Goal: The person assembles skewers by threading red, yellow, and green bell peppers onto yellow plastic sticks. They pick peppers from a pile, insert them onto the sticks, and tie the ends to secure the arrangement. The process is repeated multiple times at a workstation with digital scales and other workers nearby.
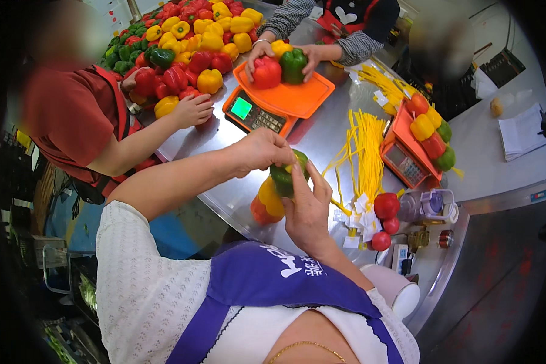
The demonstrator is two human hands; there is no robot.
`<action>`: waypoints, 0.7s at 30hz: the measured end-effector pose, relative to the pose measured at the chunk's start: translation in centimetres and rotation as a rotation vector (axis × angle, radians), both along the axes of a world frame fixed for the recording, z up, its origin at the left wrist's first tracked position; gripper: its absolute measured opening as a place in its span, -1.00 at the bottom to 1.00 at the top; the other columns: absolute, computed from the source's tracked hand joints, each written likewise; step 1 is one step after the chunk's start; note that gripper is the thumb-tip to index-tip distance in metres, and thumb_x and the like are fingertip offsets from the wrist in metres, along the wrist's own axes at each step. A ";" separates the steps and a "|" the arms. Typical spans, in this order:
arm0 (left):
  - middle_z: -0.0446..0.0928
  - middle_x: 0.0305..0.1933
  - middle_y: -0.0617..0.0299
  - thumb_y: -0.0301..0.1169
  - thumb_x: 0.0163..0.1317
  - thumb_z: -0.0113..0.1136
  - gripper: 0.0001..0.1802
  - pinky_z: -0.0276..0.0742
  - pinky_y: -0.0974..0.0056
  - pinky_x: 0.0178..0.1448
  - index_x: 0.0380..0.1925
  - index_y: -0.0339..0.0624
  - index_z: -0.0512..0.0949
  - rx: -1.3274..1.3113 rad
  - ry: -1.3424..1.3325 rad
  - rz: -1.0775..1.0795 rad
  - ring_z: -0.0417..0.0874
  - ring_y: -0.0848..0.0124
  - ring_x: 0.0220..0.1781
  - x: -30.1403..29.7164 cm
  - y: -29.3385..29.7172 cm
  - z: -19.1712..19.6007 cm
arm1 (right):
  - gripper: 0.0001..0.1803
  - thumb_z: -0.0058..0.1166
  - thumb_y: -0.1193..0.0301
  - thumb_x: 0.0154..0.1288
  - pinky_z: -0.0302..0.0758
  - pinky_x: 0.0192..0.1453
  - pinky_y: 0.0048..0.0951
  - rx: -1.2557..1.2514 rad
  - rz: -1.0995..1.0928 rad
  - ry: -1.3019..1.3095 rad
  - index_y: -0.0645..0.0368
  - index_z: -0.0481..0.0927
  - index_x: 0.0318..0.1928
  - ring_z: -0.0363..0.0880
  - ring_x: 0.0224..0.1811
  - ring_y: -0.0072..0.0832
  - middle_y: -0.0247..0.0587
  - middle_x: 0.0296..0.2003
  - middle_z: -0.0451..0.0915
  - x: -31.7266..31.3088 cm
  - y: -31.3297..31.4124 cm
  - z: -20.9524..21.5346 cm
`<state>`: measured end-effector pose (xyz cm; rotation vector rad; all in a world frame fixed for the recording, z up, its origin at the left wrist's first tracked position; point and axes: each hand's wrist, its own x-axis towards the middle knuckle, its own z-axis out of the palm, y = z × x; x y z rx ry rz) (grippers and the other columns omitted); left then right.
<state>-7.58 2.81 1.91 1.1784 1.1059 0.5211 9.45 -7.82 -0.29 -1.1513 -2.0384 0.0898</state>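
Note:
Over the near edge of the metal table, a green bell pepper (281, 181), a yellow bell pepper (272, 195) and a red bell pepper (262, 212) sit in a row, close together. My right hand (308, 213) is closed around the side of the green one, its fingers reaching over the top. At that same top end my left hand (259, 150) pinches with thumb and fingertips; what lies in the pinch is too small to make out. A bunch of long yellow strips (366, 151) with white tags (363, 218) lies to the right of my hands.
Ahead, an orange scale (303, 100) bears peppers held by a person's hands (312, 59). On the left another person's hand (192, 113) touches the big pepper heap (194, 42). A second scale (404, 165) holds bundled peppers (432, 144). A purple-lidded jug (431, 204) stands right.

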 end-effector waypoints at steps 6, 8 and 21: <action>0.46 -0.57 0.40 -0.40 0.08 0.25 -0.87 0.26 0.45 -0.46 -0.58 -0.19 0.59 0.053 0.066 -0.044 0.38 0.63 -0.51 0.3 0.0 1.1 | -0.34 0.21 0.60 0.07 0.27 0.32 -0.04 -0.104 0.140 0.093 0.30 0.39 0.25 0.38 0.29 -0.04 0.07 0.18 0.47 1.3 0.7 0.1; 0.45 -0.56 0.42 -0.44 0.06 0.23 -0.89 0.30 0.44 -0.41 -0.58 -0.19 0.58 0.065 0.092 -0.076 0.39 0.64 -0.48 0.3 0.3 0.7 | -0.44 0.18 0.61 0.11 0.32 0.32 -0.12 -0.224 0.193 0.395 0.29 0.46 0.18 0.43 0.25 -0.08 0.07 0.14 0.50 2.7 1.7 -1.4; 0.49 -0.47 0.39 -0.48 0.11 0.24 -0.88 0.43 0.44 -0.32 -0.35 -0.29 0.59 0.365 0.056 -0.255 0.46 0.64 -0.38 0.1 -0.8 -0.9 | -0.79 0.25 0.58 0.07 0.45 0.15 -0.32 -0.373 0.153 0.443 0.29 0.67 -0.22 0.55 0.06 -0.24 -0.04 -0.03 0.60 2.5 5.7 -0.2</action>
